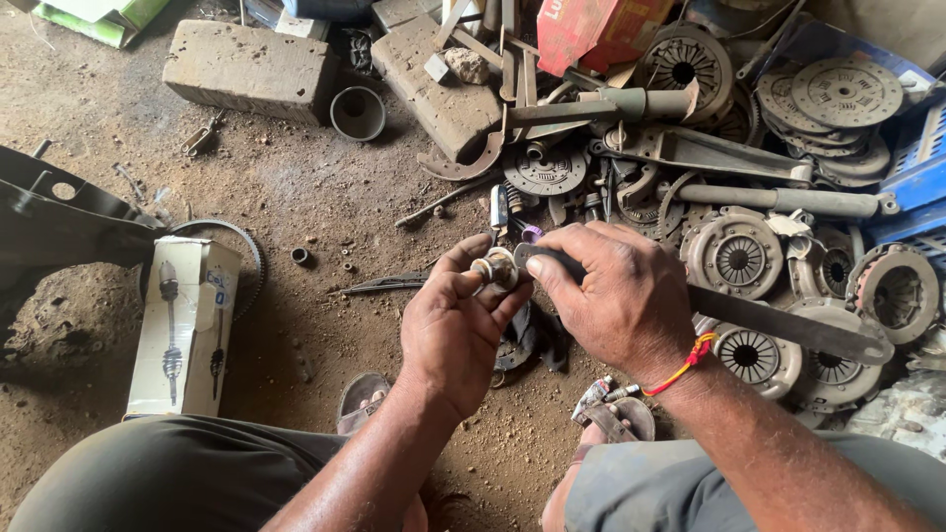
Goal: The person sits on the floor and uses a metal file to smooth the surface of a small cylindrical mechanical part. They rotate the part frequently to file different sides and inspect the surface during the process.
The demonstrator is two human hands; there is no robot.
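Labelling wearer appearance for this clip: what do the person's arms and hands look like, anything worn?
Both forearms are bare, no sleeves or gloves. The left hand wears nothing visible. The right hand has a red and yellow thread band tied at the wrist. Both hands look grimy.

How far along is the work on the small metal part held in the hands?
Done: cannot tell. In hand: the left hand holds a small round metal part; the right hand presses a long flat file against it. Left: clutch plates lie untouched on the ground.

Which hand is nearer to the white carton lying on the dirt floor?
Left. The left hand is right of the white carton, holding a small metal part; the right hand is farther right.
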